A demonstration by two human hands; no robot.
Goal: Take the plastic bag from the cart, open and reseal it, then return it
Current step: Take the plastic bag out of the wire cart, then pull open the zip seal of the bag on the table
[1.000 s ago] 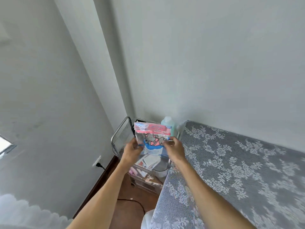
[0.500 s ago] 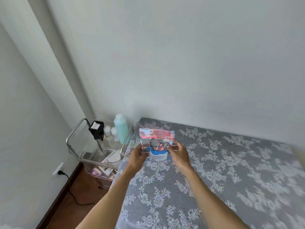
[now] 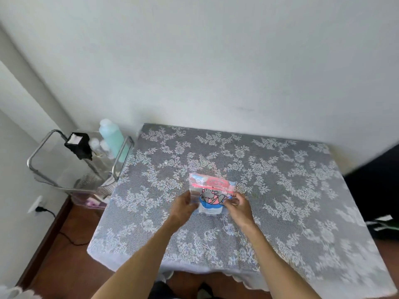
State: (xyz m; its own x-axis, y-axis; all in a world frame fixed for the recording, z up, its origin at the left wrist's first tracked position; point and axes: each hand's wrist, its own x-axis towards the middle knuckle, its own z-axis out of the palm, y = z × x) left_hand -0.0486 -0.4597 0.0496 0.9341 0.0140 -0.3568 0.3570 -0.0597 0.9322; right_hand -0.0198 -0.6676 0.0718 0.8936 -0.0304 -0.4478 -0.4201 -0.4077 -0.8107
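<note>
A small clear plastic bag point(image 3: 210, 192) with a pink top band and a cartoon animal print is held over the middle of the table point(image 3: 280, 190). My left hand point(image 3: 183, 207) grips its left edge and my right hand point(image 3: 238, 207) grips its right edge, both below the pink band. The bag's top looks closed. The metal-framed cart point(image 3: 64, 169) stands to the left of the table, apart from the bag.
The cart carries a teal bottle point(image 3: 113, 139), a black box point(image 3: 78, 144) and small items on lower shelves. A grey lace cloth covers the table. A wall socket with a black cable point(image 3: 38, 207) is low on the left wall. Something dark point(image 3: 377, 180) stands at the right.
The bag has moved with both hands from above the cart to over the table's middle. My view has swung right, so the cart now sits at the left.
</note>
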